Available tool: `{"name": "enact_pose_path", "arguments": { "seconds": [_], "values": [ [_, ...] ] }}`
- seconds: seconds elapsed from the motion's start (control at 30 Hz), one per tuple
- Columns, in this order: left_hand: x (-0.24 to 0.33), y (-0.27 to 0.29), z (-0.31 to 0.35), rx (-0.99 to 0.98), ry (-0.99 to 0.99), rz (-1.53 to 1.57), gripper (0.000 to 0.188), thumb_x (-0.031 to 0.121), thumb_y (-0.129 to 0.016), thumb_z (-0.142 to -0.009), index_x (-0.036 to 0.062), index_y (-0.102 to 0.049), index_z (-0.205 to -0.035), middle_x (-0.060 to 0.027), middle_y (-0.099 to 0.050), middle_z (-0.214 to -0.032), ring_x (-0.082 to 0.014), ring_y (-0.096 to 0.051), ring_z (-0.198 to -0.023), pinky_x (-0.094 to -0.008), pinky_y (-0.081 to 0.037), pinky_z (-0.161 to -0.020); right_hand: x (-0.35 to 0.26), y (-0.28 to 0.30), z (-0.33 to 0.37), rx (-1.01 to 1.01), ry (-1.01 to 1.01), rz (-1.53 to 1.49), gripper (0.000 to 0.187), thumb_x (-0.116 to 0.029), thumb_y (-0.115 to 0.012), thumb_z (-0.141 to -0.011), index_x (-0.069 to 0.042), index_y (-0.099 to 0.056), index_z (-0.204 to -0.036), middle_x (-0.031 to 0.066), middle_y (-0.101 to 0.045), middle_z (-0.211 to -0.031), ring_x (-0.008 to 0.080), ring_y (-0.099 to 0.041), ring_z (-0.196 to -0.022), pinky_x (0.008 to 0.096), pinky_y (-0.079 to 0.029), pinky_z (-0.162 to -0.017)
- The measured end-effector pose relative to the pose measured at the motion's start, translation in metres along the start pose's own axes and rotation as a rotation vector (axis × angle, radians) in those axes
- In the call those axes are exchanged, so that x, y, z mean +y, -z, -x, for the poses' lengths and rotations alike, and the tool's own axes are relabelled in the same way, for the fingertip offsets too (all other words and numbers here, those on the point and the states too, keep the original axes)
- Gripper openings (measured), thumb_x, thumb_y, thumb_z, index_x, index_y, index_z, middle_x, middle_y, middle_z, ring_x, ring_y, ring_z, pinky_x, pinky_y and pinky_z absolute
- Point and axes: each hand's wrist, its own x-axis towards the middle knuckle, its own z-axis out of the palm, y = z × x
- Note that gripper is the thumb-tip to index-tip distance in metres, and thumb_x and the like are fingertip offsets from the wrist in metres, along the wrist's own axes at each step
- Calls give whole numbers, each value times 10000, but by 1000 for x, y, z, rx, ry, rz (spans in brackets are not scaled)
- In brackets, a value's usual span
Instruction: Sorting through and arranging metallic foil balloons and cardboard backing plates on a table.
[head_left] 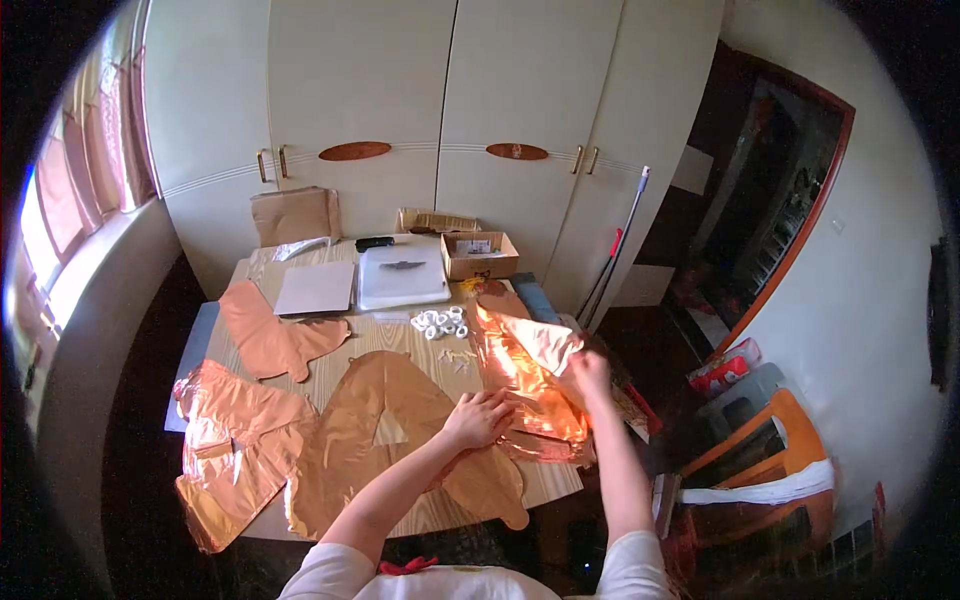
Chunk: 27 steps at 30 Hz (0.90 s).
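Note:
My right hand (588, 375) is closed on the upper right edge of a shiny copper-coloured foil balloon (515, 365), lifting part of it off the table. The balloon is flat, and its raised corner shows a paler side. My left hand (478, 418) lies with its fingers stretched out at the balloon's lower left edge, over a matt copper foil sheet. Under and beside my left forearm spreads a large flat foil balloon (375, 400). Another crumpled shiny foil balloon (245, 440) lies at the left, and a smaller flat one (265, 330) sits farther back.
White rolls (440, 322) are clustered mid-table near small pale pieces. Behind them stand a clear plastic case (403, 280), a pale flat board (315, 288) and an open cardboard box (480, 256). An orange-framed chair (800, 440) is at the right, before a white wall.

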Motion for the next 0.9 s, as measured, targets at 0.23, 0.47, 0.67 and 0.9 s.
{"name": "enact_pose_path", "arguments": {
  "seconds": [0.23,0.47,0.67,0.9],
  "values": [
    [-5,2,10,85,34,-34,403,398,-425,-887,148,-507,-1192,-75,-473,-1295,-247,-459,-1154,-410,-369,-902,-86,37,-42,-245,80,-91,268,-205,-757,-705,-5,-579,-694,37,-604,-646,106,-543,-572,279,-422,-497],
    [-13,-4,12,305,212,322,566,244,-623,-759,63,-391,-1242,-165,-376,-1293,-298,-444,-1154,-425,-389,-900,-64,-25,39,-493,359,298,314,-285,-747,-695,-54,-535,-686,115,-587,-657,238,-588,-617,357,-431,-549],
    [-14,2,10,171,95,28,434,217,-580,-779,104,-483,-1187,-126,-476,-1232,-263,-409,-1204,-427,-351,-943,-25,-43,48,-471,427,263,178,-211,-624,-786,-50,-582,-722,131,-612,-692,271,-597,-630,366,-440,-554],
    [-28,-26,9,167,20,11,335,144,-484,-815,35,-505,-1131,-111,-521,-1240,-231,-402,-1244,-399,-293,-1038,-19,-18,-16,-294,-172,-175,182,-172,-514,-889,-32,-615,-830,27,-612,-744,125,-569,-672,268,-447,-594]
  ]
}}
